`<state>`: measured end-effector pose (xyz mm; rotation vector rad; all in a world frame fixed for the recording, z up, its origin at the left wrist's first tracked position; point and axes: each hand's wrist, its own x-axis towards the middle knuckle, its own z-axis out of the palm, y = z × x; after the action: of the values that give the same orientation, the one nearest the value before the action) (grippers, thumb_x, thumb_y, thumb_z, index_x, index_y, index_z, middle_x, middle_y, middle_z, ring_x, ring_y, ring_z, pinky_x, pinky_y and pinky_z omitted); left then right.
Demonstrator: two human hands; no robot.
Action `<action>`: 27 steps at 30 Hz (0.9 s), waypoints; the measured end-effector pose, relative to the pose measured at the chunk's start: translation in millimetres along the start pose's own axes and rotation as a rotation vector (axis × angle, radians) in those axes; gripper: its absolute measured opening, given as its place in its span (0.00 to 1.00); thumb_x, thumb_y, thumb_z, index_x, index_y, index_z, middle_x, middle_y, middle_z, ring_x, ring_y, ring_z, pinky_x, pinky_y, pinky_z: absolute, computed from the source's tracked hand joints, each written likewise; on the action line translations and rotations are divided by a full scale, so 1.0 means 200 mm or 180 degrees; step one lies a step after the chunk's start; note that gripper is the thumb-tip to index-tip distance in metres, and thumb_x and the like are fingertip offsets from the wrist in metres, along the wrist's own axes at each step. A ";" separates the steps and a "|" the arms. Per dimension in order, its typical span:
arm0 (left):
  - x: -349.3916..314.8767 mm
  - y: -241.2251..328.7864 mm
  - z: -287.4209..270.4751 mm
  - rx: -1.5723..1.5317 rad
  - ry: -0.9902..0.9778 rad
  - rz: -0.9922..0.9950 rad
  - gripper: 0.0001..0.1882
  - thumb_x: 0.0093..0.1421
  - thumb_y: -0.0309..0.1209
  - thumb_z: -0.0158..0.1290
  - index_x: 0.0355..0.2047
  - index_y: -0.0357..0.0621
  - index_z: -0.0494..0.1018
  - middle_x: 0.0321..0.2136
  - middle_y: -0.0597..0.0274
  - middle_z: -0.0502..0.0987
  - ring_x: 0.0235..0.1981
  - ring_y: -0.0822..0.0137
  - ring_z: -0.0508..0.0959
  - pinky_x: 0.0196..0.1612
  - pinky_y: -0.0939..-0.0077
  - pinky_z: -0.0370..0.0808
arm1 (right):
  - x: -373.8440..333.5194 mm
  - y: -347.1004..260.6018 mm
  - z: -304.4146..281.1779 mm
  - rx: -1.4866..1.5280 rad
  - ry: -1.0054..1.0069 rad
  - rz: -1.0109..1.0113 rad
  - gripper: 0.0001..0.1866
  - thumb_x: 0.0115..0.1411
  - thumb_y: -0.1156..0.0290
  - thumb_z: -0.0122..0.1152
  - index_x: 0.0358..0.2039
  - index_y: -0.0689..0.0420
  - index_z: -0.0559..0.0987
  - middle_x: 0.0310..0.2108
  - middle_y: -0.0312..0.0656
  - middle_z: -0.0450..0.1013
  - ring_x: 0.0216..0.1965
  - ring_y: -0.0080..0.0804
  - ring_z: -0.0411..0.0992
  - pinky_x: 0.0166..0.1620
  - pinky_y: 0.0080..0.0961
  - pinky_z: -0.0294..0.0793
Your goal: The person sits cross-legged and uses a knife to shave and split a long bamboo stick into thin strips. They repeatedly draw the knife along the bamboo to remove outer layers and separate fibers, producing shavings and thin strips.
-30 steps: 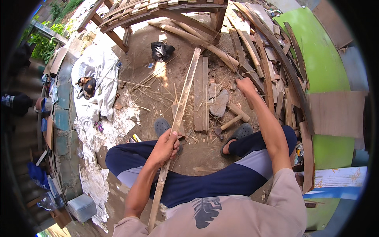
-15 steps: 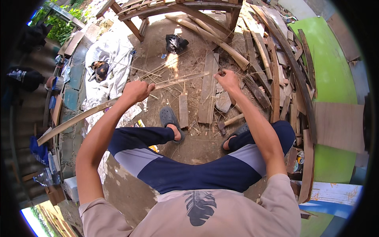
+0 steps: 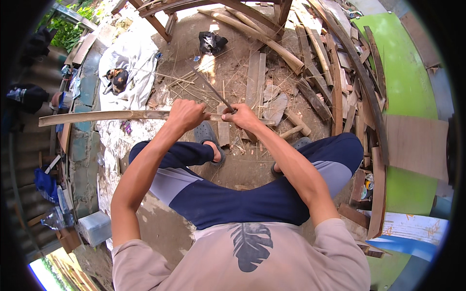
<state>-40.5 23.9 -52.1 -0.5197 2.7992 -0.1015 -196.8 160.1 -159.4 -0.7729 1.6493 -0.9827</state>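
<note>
And here I am in a dusty pinkish-beige shirt [image 3: 204, 262], a big dark grey print [image 3: 251, 246] shaped like a leaf or feather right across its front! Short, loose sleeves [image 3: 141, 264], then it's bare forearms [image 3: 148, 169] down to a bare left hand [image 3: 188, 115] and bare right hand [image 3: 241, 118]. Below, navy trousers [image 3: 247, 203], with pale lilac-grey panels [image 3: 172, 184] slanting over both thighs! And on my feet, dark grey clogs [image 3: 205, 133], rounded at the toe, a bare ankle [image 3: 212, 148] peeking out on the left!
</note>
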 end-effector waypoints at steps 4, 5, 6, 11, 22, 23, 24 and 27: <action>-0.06 0.04 -0.06 0.0149 0.0149 -0.0181 0.19 0.56 0.50 0.61 0.32 0.47 0.80 0.24 0.53 0.81 0.31 0.60 0.82 0.40 0.60 0.73 | -0.01 0.00 0.04 0.0180 -0.0109 -0.0088 0.13 0.55 0.66 0.72 0.35 0.60 0.81 0.18 0.35 0.72 0.16 0.21 0.66 0.21 0.25 0.64; -0.10 0.04 -0.10 0.0187 0.1034 0.0042 0.18 0.57 0.49 0.62 0.35 0.48 0.79 0.30 0.52 0.80 0.37 0.61 0.80 0.45 0.60 0.70 | -0.01 -0.01 0.04 0.0267 -0.0073 -0.0134 0.13 0.55 0.65 0.72 0.35 0.60 0.81 0.19 0.34 0.72 0.17 0.20 0.66 0.21 0.25 0.64; -0.14 0.04 -0.12 0.0212 0.1912 0.0280 0.17 0.58 0.47 0.62 0.38 0.49 0.78 0.35 0.50 0.79 0.42 0.62 0.78 0.50 0.61 0.68 | -0.02 -0.01 0.04 0.0360 -0.0029 -0.0166 0.13 0.55 0.65 0.72 0.35 0.60 0.81 0.19 0.34 0.72 0.17 0.20 0.66 0.22 0.24 0.64; -0.33 -0.04 -0.05 -0.0745 0.5485 -0.1632 0.31 0.66 0.44 0.54 0.60 0.42 0.56 0.53 0.53 0.66 0.58 0.57 0.64 0.61 0.59 0.57 | 0.01 0.01 -0.03 0.0439 0.0109 -0.0364 0.14 0.57 0.63 0.72 0.36 0.60 0.81 0.20 0.34 0.72 0.20 0.20 0.66 0.24 0.25 0.66; -0.09 0.00 -0.09 -0.6290 0.4315 0.0441 0.39 0.59 0.73 0.41 0.41 0.45 0.67 0.26 0.63 0.64 0.26 0.67 0.68 0.32 0.70 0.69 | 0.06 -0.01 0.03 0.0398 -0.0704 -0.0443 0.12 0.58 0.63 0.71 0.33 0.59 0.82 0.21 0.33 0.72 0.21 0.19 0.66 0.24 0.23 0.63; -0.09 -0.02 -0.08 -0.6331 0.4017 0.0468 0.35 0.62 0.69 0.41 0.37 0.46 0.65 0.23 0.64 0.62 0.23 0.69 0.65 0.29 0.72 0.66 | 0.06 -0.02 0.03 0.0335 -0.0758 -0.0520 0.12 0.58 0.63 0.70 0.33 0.59 0.82 0.21 0.33 0.72 0.21 0.19 0.66 0.24 0.23 0.62; -0.11 -0.06 -0.07 -0.6365 0.3717 0.0498 0.31 0.64 0.65 0.42 0.34 0.47 0.64 0.21 0.66 0.61 0.21 0.71 0.62 0.26 0.74 0.63 | 0.06 -0.03 0.02 0.0390 -0.0716 -0.0504 0.13 0.59 0.62 0.70 0.33 0.59 0.82 0.21 0.33 0.73 0.20 0.19 0.67 0.24 0.23 0.63; -0.09 0.03 -0.12 -0.6252 0.3899 0.0045 0.23 0.73 0.49 0.40 0.23 0.50 0.55 0.15 0.72 0.51 0.15 0.77 0.49 0.19 0.77 0.49 | 0.04 -0.05 -0.01 0.0313 -0.0289 -0.0393 0.15 0.60 0.60 0.68 0.34 0.60 0.82 0.22 0.36 0.75 0.19 0.21 0.70 0.24 0.24 0.67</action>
<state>-33.8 36.9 -26.0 -0.8452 2.5327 3.3863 -201.0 150.0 -153.5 -0.8483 1.4784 -1.0911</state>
